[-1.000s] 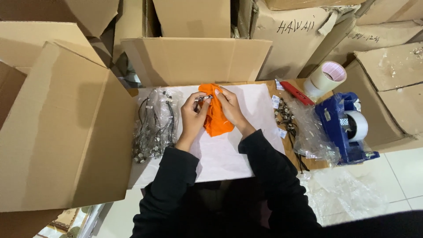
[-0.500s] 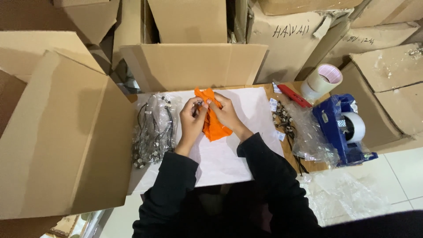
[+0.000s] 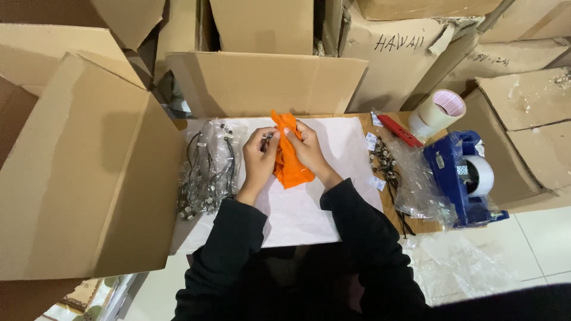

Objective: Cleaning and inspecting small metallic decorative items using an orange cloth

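You are working over the white paper sheet (image 3: 297, 208) spread on the table, and both of your hands meet near its far edge. Your right hand (image 3: 306, 148) is closed around an orange cloth (image 3: 288, 163), whose crumpled body hangs down toward you onto the sheet while a peak of it sticks up above your fingers. Your left hand (image 3: 260, 156) pinches something small and dark against the cloth; it looks like a bit of cord or a metal piece, but it is too small to tell. By the look of it, you are rubbing or wrapping that small piece in the cloth, so the next move calls for a firm pinch from the left and a slow turn of the cloth from the right, lest the piece slip out. Left of the sheet lies a clear bag of dark beaded cords (image 3: 207, 172), partly overlapping its edge; right of the sheet lies another clear plastic bag (image 3: 416, 184) with more cords and small white tags. Beyond that stands a blue tape dispenser (image 3: 461, 178), with a roll of tape (image 3: 437, 110) and a red cutter (image 3: 399, 131) nearer the sheet's far right corner. Cardboard boxes (image 3: 89, 172) wall in the sheet on every far side, and the table edge nearest you is hidden by your dark sleeves.
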